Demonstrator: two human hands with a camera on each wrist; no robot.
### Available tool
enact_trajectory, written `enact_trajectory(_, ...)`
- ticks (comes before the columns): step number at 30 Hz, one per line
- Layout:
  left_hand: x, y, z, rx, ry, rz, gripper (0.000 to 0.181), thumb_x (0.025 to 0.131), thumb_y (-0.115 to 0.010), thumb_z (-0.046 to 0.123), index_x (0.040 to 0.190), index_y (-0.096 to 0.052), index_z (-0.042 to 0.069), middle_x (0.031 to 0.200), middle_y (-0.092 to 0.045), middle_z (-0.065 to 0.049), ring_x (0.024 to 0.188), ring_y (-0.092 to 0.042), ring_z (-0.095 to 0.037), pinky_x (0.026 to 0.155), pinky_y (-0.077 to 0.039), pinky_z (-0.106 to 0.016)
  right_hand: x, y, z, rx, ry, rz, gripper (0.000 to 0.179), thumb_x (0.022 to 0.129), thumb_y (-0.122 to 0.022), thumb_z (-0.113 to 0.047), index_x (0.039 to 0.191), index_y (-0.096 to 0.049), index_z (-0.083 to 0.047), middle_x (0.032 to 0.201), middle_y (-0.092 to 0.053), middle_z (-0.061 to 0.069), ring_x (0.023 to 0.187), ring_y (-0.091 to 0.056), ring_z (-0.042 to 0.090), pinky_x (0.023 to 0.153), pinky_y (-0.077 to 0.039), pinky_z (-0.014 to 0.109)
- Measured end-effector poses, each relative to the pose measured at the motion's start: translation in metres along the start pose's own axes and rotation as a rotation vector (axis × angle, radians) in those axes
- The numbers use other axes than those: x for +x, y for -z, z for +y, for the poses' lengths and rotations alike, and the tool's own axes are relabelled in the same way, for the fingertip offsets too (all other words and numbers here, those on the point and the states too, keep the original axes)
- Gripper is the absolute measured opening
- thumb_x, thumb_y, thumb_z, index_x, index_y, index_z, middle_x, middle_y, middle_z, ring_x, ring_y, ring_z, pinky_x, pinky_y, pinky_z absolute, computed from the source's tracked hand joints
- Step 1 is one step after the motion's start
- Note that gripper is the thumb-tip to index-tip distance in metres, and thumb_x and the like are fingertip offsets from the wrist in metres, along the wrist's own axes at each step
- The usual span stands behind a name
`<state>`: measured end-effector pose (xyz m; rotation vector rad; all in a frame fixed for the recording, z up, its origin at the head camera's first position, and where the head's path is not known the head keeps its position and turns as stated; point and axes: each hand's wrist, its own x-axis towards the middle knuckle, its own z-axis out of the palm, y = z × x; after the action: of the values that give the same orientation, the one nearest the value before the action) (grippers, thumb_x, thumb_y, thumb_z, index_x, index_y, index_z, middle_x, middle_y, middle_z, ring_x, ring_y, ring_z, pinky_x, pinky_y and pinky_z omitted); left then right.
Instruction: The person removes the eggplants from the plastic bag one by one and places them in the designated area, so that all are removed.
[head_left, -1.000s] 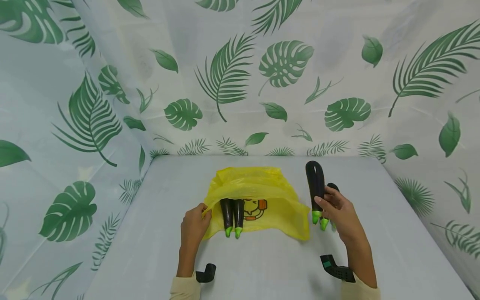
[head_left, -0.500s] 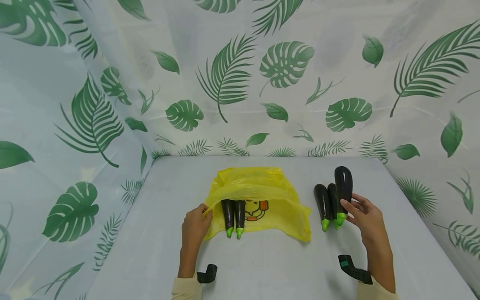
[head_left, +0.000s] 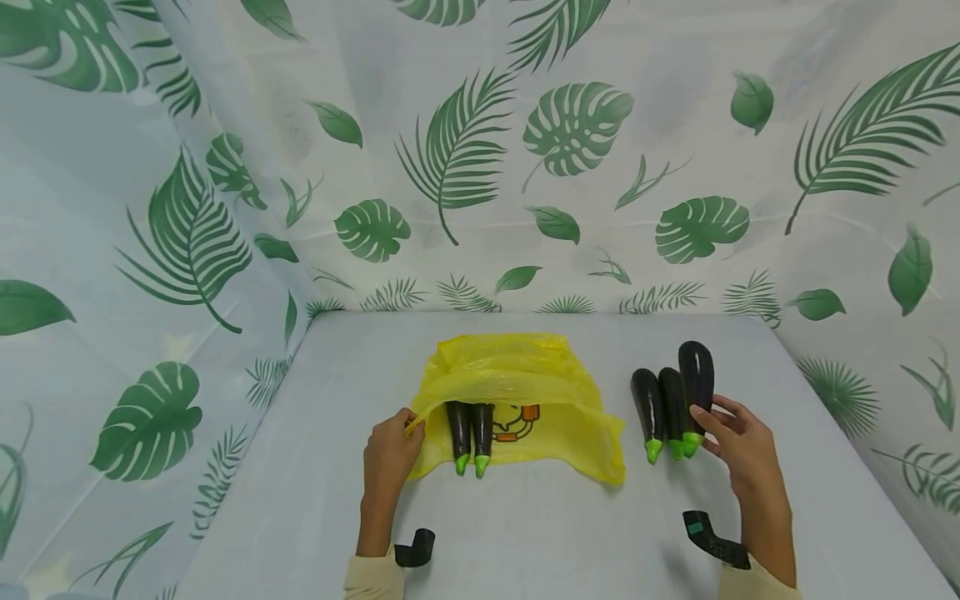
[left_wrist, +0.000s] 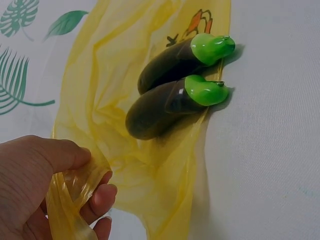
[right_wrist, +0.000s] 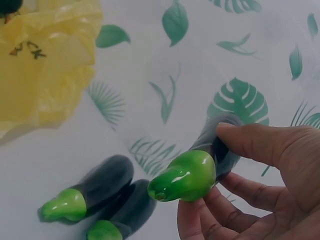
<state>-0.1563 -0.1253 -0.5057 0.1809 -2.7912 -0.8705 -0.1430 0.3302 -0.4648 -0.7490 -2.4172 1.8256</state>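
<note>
My left hand [head_left: 392,450] pinches the left edge of a yellow plastic bag's mouth between thumb and fingers, lifting it from the table. Inside the mouth lie two eggplants, a left one [head_left: 460,433] and a right one [head_left: 483,437]; their green stem ends face me and their far ends are hidden under the bag [head_left: 513,383]. My right hand [head_left: 742,446] holds another eggplant [right_wrist: 185,175] around its lower part, thumb on top, stem end toward me. Just left of it, two more eggplants lie side by side, an outer one [head_left: 648,408] and an inner one [head_left: 672,408].
A white-covered table [head_left: 540,533] lies under everything. Leaf-printed cloth [head_left: 480,183] hangs behind it and at both sides. Black camera mounts sit on the left wrist [head_left: 416,548] and the right wrist [head_left: 716,542].
My right hand has carried its eggplant rightward and lowered it beside the two loose eggplants, uncovering them. My left hand has stayed on the bag's edge.
</note>
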Motion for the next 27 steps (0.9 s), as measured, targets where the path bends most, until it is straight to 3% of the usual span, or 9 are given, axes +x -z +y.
enact_trajectory(3,0.000,0.000,-0.001,-0.003,0.002,-0.004,0.017,0.090,-0.068,0.021,0.098,-0.070,0.007,0.089,-0.073,-0.008,0.060,-0.051,-0.013,0.054,-0.042,-0.028,0.019,0.006,0.017,0.013,-0.036,0.019,0.079,0.086,-0.068,-0.049,0.149,-0.038,-0.015,0.109,-0.052,-0.012,0.083,-0.054,-0.008,0.066,-0.052,0.012)
enact_trajectory(5,-0.001,0.000,-0.001,-0.004,0.003,-0.004,0.017,0.090,-0.068,0.021,0.099,-0.070,0.007,0.089,-0.073,-0.008,0.061,-0.051,-0.013,0.054,-0.042,-0.028,0.025,0.008,0.020,0.007,-0.067,0.031,0.080,0.086,-0.068,-0.050,0.151,-0.036,-0.015,0.119,-0.054,-0.003,0.091,-0.055,-0.002,0.071,-0.054,0.016)
enact_trajectory(8,-0.001,0.000,0.000,-0.006,0.003,-0.002,0.017,0.090,-0.068,0.021,0.099,-0.071,0.007,0.091,-0.074,-0.008,0.061,-0.052,-0.014,0.054,-0.043,-0.029,0.036,0.014,0.029,0.042,-0.077,0.038,0.080,0.082,-0.070,-0.053,0.147,-0.041,-0.017,0.112,-0.057,-0.009,0.090,-0.055,-0.002,0.070,-0.054,0.017)
enact_trajectory(10,-0.001,0.001,0.000,-0.007,0.002,0.001,0.017,0.090,-0.068,0.021,0.099,-0.071,0.006,0.090,-0.073,-0.008,0.061,-0.052,-0.014,0.054,-0.043,-0.028,0.032,0.014,0.022,0.039,-0.097,0.048,0.079,0.084,-0.070,-0.051,0.147,-0.041,-0.013,0.111,-0.058,-0.007,0.091,-0.055,0.001,0.073,-0.055,0.020)
enact_trajectory(12,-0.001,0.002,0.001,-0.009,0.004,0.001,0.017,0.090,-0.068,0.021,0.099,-0.071,0.006,0.090,-0.073,-0.008,0.060,-0.051,-0.014,0.054,-0.042,-0.028,0.039,0.017,0.029,0.077,-0.102,0.062,0.074,0.080,-0.074,-0.051,0.140,-0.048,-0.017,0.098,-0.057,-0.017,0.085,-0.055,-0.003,0.069,-0.055,0.019)
enact_trajectory(17,0.000,0.002,0.002,-0.011,-0.002,-0.001,0.017,0.090,-0.067,0.020,0.098,-0.070,0.006,0.087,-0.073,-0.008,0.060,-0.050,-0.014,0.053,-0.041,-0.028,0.060,0.023,0.049,0.104,-0.102,0.070,0.069,0.078,-0.078,-0.048,0.134,-0.053,-0.018,0.098,-0.061,-0.013,0.084,-0.058,0.001,0.069,-0.057,0.024)
enact_trajectory(23,0.000,0.002,0.003,-0.007,0.002,-0.007,0.017,0.090,-0.067,0.021,0.099,-0.070,0.006,0.089,-0.073,-0.009,0.061,-0.052,-0.015,0.055,-0.043,-0.029,0.087,0.025,0.076,0.061,-0.145,0.067,0.082,0.078,-0.076,-0.051,0.142,-0.046,-0.010,0.104,-0.056,-0.006,0.087,-0.055,0.006,0.063,-0.055,0.021)
enact_trajectory(27,0.000,0.002,0.003,-0.003,0.004,-0.012,0.018,0.090,-0.067,0.022,0.099,-0.071,0.007,0.090,-0.073,-0.009,0.061,-0.051,-0.014,0.054,-0.042,-0.028,0.099,0.024,0.087,0.010,-0.176,0.072,0.092,0.078,-0.073,-0.056,0.147,-0.039,-0.006,0.118,-0.054,0.006,0.089,-0.053,0.007,0.062,-0.054,0.018)
